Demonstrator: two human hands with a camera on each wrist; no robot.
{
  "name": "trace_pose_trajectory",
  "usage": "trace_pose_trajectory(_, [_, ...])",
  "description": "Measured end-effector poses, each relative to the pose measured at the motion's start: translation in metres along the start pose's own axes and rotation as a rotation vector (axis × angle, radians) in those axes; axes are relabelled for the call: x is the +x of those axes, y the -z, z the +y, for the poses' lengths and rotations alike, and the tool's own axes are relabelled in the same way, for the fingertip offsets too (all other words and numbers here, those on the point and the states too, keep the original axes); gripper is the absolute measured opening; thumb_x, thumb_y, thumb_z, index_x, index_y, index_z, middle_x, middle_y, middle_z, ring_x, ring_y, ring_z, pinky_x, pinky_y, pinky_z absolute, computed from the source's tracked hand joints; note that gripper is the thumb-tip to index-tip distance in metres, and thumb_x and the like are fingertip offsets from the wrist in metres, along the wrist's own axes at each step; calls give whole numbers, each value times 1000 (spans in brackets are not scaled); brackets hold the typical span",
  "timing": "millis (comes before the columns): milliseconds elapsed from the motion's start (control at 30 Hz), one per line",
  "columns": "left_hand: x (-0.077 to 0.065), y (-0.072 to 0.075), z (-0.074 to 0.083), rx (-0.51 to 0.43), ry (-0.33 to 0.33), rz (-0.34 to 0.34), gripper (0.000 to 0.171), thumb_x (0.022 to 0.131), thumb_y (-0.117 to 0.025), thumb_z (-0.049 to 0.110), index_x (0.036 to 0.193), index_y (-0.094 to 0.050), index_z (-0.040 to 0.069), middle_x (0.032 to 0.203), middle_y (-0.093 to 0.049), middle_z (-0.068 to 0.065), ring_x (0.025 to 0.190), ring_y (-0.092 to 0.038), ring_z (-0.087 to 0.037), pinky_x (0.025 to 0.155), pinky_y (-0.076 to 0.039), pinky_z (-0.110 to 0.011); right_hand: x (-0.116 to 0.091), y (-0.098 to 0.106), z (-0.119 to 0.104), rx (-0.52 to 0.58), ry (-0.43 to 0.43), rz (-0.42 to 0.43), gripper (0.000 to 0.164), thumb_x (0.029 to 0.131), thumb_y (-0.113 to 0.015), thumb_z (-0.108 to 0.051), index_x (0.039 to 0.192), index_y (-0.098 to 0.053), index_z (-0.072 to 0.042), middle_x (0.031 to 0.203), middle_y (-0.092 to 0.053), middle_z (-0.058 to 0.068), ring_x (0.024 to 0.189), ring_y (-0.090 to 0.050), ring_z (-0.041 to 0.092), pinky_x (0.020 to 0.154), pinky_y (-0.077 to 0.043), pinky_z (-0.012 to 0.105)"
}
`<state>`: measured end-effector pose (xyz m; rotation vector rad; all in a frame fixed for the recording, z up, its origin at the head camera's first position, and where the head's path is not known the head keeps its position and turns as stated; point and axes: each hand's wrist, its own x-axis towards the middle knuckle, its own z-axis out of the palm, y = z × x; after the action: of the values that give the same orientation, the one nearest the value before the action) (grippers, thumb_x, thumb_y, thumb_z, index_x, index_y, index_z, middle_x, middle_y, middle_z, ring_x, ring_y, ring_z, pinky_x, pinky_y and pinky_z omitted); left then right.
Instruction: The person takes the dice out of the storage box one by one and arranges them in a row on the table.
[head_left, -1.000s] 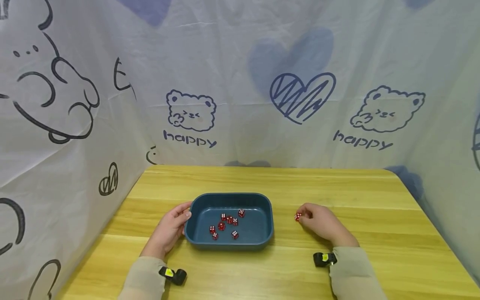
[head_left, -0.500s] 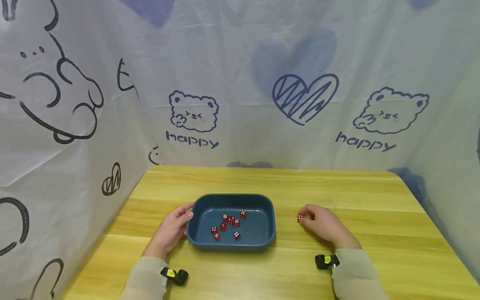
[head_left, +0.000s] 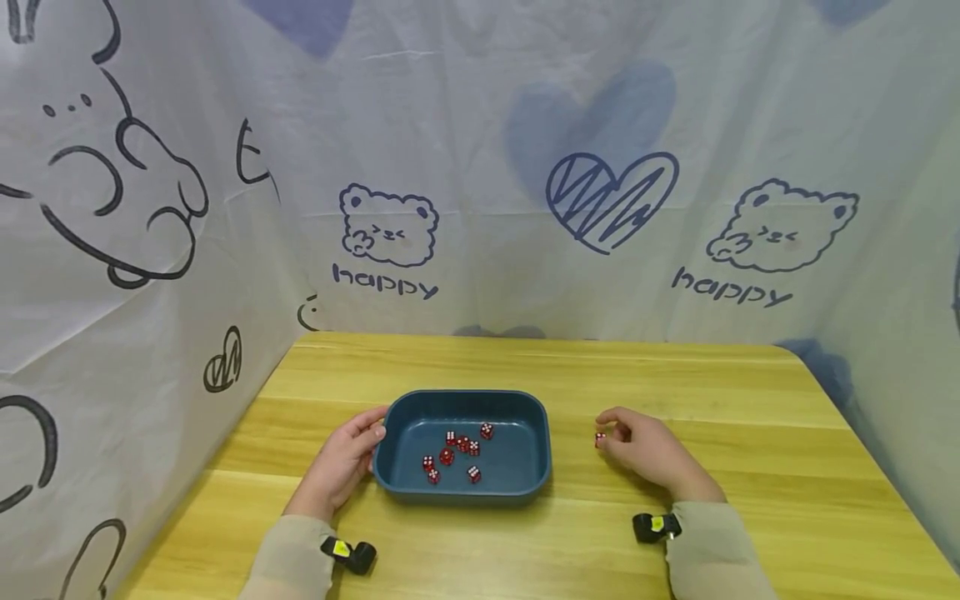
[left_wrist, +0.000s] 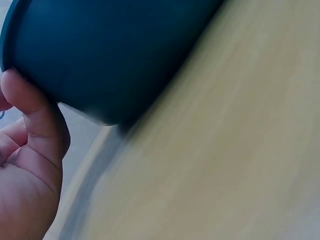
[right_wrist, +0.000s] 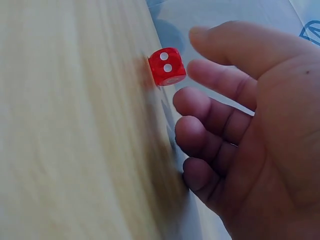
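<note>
A dark blue-green rectangular tray (head_left: 537,467) stands on the table with several red dice in it, among them a die (head_left: 474,474) near its front wall. My left hand (head_left: 341,460) grips the tray's left end, thumb at the rim and fingers along the outside. In the left wrist view the thumb (left_wrist: 32,107) lies against the tray wall (left_wrist: 110,60). Right of the tray, a single red die (head_left: 600,440) rests on the table; its side with two white dots shows in the right wrist view. My right hand (head_left: 648,450) is beside this die, thumb and fingers parted from it.
The pale wooden table (head_left: 480,550) reaches back to a white cloth (head_left: 480,275) with drawn bears and hearts, which also hangs at both sides. A black wrist camera is strapped on each sleeve, one at the left (head_left: 349,554) and one at the right (head_left: 656,527).
My right thumb and fingers, which pinched the die earlier, have opened and let it go on the table. My left hand keeps its grip on the tray. The head view has shifted slightly.
</note>
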<state>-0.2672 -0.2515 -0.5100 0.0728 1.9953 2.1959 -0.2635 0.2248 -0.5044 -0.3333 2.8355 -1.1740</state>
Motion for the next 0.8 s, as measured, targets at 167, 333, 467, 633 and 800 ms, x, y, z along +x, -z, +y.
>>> trace_pose_trajectory(167, [0, 1, 0, -7, 12, 1, 49, 105, -56, 10, 150, -42, -3, 110, -58, -8, 70, -53, -12, 59, -46, -21, -1, 1, -1, -8, 23, 16, 35, 96, -71, -26, 127, -65, -12, 80, -57, 0, 64, -50, 16, 61, -43, 32])
trace_pose_trajectory(333, [1, 1, 0, -15, 11, 4, 50, 103, -57, 8, 150, -42, -3, 108, -56, -8, 73, -53, -13, 60, -46, -21, -1, 2, -6, -21, 50, 31, 35, 96, -71, -24, 128, -64, -12, 80, -56, -1, 62, -48, 16, 57, -42, 31])
trace_pose_trajectory(467, [1, 0, 0, -11, 10, 4, 49, 103, -57, 7, 149, -43, -3, 107, -55, -7, 73, -54, -13, 60, -46, -21, -1, 2, -12, -27, 67, 30, 35, 96, -70, -24, 129, -64, -12, 79, -57, -2, 63, -49, 16, 56, -42, 31])
trace_pose_trajectory(633, [0, -1, 2, -4, 9, 7, 49, 103, -56, 5, 149, -43, -3, 106, -54, -8, 73, -53, -13, 60, -46, -21, 0, 2, -21, -17, 80, 21, 35, 97, -70, -26, 130, -64, -13, 78, -57, -2, 63, -50, 17, 57, -42, 31])
trace_pose_trajectory(800, [-1, -2, 2, -2, 8, 1, 49, 103, -56, 6, 149, -43, -3, 105, -53, -8, 72, -52, -13, 60, -45, -21, -2, 2, -34, -6, 111, 23, 36, 97, -71, -24, 130, -64, -12, 81, -56, -2, 68, -50, 17, 60, -43, 31])
